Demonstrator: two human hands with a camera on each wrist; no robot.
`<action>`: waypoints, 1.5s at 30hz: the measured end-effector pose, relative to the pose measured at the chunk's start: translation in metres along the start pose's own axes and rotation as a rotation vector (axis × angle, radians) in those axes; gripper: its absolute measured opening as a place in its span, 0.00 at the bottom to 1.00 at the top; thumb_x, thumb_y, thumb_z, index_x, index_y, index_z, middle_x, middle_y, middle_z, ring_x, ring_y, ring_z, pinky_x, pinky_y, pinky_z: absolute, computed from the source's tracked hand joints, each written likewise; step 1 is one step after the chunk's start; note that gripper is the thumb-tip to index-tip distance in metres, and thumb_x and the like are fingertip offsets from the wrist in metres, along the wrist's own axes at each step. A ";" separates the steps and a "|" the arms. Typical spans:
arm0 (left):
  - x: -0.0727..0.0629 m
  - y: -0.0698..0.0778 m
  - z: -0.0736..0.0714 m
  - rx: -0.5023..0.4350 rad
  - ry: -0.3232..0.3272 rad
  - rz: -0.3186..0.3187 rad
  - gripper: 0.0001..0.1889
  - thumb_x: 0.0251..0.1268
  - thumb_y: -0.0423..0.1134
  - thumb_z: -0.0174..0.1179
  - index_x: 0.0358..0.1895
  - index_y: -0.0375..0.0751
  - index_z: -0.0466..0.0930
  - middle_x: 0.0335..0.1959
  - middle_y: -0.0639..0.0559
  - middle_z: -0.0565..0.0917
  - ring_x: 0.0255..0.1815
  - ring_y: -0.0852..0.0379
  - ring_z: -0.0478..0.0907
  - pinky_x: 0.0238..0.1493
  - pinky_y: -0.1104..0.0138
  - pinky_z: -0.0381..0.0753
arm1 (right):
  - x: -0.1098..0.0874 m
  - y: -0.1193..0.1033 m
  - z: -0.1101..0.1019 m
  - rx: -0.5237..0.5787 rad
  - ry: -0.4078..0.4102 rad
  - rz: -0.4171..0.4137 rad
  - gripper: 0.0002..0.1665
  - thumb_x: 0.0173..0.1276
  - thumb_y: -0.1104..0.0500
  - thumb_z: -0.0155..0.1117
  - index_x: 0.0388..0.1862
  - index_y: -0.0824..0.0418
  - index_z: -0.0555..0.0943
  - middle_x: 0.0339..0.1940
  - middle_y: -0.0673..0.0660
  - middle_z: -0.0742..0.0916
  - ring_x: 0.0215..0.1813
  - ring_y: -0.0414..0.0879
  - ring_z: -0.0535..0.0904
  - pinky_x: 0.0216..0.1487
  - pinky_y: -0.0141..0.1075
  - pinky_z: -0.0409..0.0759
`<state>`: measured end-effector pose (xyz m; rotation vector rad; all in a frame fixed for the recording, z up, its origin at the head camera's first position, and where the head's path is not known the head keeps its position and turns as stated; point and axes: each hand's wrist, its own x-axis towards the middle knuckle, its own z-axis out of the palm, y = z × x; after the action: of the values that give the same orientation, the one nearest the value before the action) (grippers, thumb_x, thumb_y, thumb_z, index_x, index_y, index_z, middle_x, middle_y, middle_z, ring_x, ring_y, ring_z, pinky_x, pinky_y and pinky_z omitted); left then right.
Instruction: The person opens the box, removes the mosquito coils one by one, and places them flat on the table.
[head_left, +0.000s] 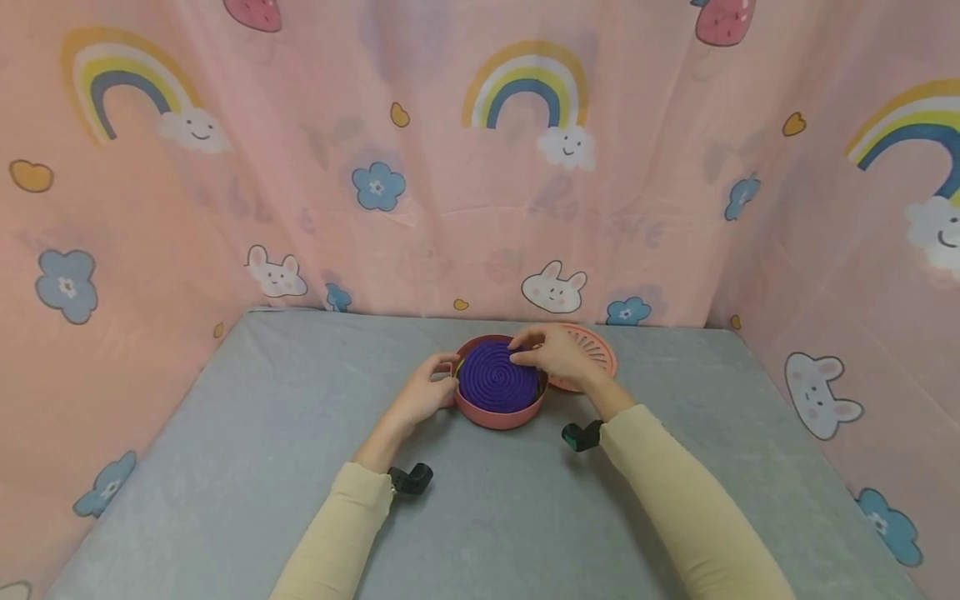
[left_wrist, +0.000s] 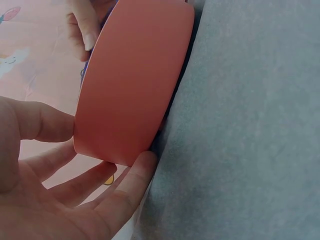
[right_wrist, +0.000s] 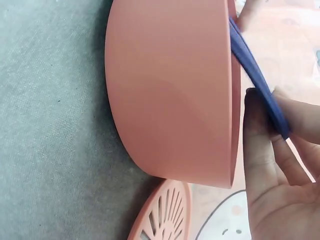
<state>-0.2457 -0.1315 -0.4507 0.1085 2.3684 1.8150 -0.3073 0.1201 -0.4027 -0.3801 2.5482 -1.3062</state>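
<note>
The patterned curtain [head_left: 450,233] fills the upper part of the frame, and below it spreads the grey table [head_left: 495,517]. Your left sleeve [head_left: 330,533] and right sleeve [head_left: 690,500] reach in from the lower edge.

At the centre of the frame sits the pink container [head_left: 501,418], upright on the cloth. Just right of it lies the slatted lid [head_left: 597,350], off the container and partly hidden by your arm. The purple spiral disc [head_left: 495,379] is at the container's mouth, tilted: in the right wrist view its near edge stands above the rim, while its far part runs down inside. A yellow-green sliver [head_left: 460,367] shows at its left edge; you cannot tell what it is.

Your left hand [head_left: 427,390] grasps the container, thumb at the rim and fingers round the wall. Your right hand [head_left: 555,354] pinches the disc's raised edge between thumb and fingers.

To handle this well, let the left hand steady the wall without squeezing it out of round. Pinch the disc flat, near its margin, and move it slowly, since the thin disc looks likely to bend or catch on the rim. Mind the lid too: your right wrist could nudge it.
</note>
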 end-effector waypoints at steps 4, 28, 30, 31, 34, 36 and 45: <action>0.001 0.000 -0.001 -0.003 0.002 -0.003 0.24 0.74 0.34 0.54 0.71 0.42 0.71 0.71 0.36 0.69 0.67 0.39 0.73 0.54 0.56 0.85 | -0.003 -0.001 -0.004 0.062 0.006 0.019 0.14 0.69 0.57 0.71 0.51 0.59 0.86 0.54 0.59 0.84 0.53 0.54 0.78 0.50 0.42 0.82; 0.003 -0.002 -0.003 -0.020 -0.014 0.006 0.24 0.75 0.33 0.53 0.71 0.40 0.70 0.70 0.36 0.69 0.66 0.40 0.74 0.53 0.55 0.85 | -0.033 0.022 -0.049 0.223 0.110 0.012 0.18 0.71 0.61 0.69 0.56 0.69 0.82 0.60 0.63 0.81 0.54 0.50 0.78 0.47 0.30 0.82; 0.003 -0.002 -0.003 -0.022 -0.010 0.004 0.24 0.74 0.33 0.53 0.71 0.40 0.70 0.70 0.36 0.69 0.66 0.40 0.74 0.53 0.55 0.85 | -0.037 0.026 -0.054 0.235 0.119 0.002 0.21 0.71 0.60 0.69 0.57 0.71 0.81 0.59 0.64 0.81 0.53 0.48 0.78 0.48 0.30 0.82; 0.003 -0.002 -0.003 -0.024 -0.009 0.004 0.24 0.74 0.33 0.53 0.71 0.40 0.70 0.70 0.36 0.69 0.66 0.40 0.74 0.53 0.55 0.85 | -0.039 0.028 -0.057 0.248 0.124 0.002 0.21 0.71 0.60 0.69 0.58 0.72 0.80 0.57 0.63 0.82 0.52 0.47 0.79 0.48 0.30 0.82; 0.003 -0.001 -0.003 -0.029 -0.005 0.006 0.24 0.74 0.33 0.53 0.71 0.40 0.70 0.70 0.36 0.70 0.67 0.40 0.74 0.54 0.55 0.85 | -0.044 0.037 -0.065 0.284 0.134 0.006 0.23 0.71 0.61 0.68 0.58 0.74 0.78 0.52 0.58 0.83 0.49 0.42 0.81 0.48 0.29 0.82; 0.003 -0.001 -0.002 -0.029 -0.005 0.008 0.24 0.74 0.33 0.53 0.71 0.39 0.70 0.70 0.35 0.70 0.67 0.40 0.74 0.53 0.55 0.85 | -0.048 0.042 -0.069 0.313 0.136 0.009 0.23 0.71 0.61 0.68 0.59 0.75 0.78 0.49 0.54 0.84 0.46 0.39 0.82 0.48 0.29 0.83; 0.001 0.000 -0.001 -0.020 -0.006 0.003 0.24 0.73 0.33 0.53 0.71 0.40 0.70 0.70 0.36 0.70 0.67 0.40 0.74 0.54 0.55 0.85 | -0.064 0.068 -0.094 0.353 0.183 0.067 0.26 0.73 0.62 0.67 0.62 0.77 0.74 0.44 0.46 0.84 0.44 0.36 0.81 0.46 0.28 0.83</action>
<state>-0.2472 -0.1324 -0.4507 0.1152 2.3464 1.8369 -0.2870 0.2506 -0.3986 -0.1070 2.3736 -1.7943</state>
